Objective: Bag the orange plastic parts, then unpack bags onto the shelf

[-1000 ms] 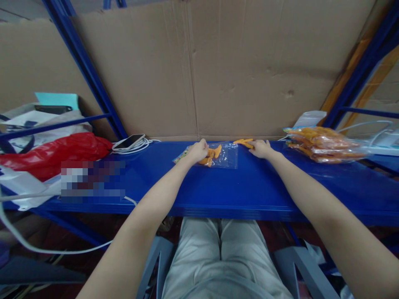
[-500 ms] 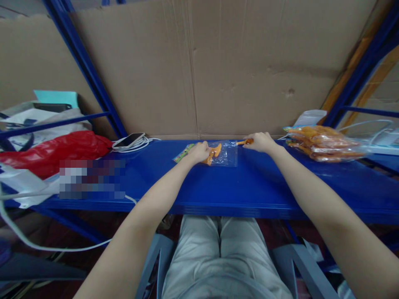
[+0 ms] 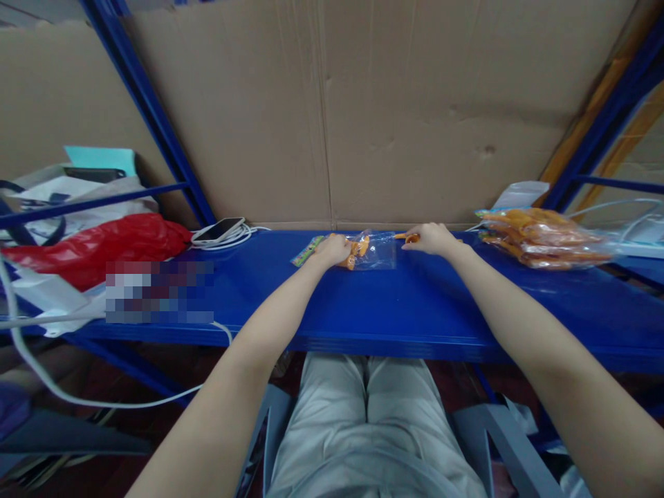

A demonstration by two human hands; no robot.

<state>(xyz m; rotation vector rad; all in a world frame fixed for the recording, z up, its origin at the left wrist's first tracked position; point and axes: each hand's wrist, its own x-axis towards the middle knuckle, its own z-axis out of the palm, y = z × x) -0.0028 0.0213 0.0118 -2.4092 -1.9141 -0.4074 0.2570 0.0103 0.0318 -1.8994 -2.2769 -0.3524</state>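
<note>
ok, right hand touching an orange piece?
Touching. The head view shows the right hand gripping the orange piece, its tip poking out toward the clear bag.

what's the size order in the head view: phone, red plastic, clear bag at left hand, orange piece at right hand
Largest to smallest:
1. red plastic
2. clear bag, partly covered by the left hand
3. phone
4. orange piece, visible part only; the right hand covers some

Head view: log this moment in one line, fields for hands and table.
left hand: on clear bag with orange pieces | right hand: gripping orange object near bag's right end | table: phone left, filled bags right
</note>
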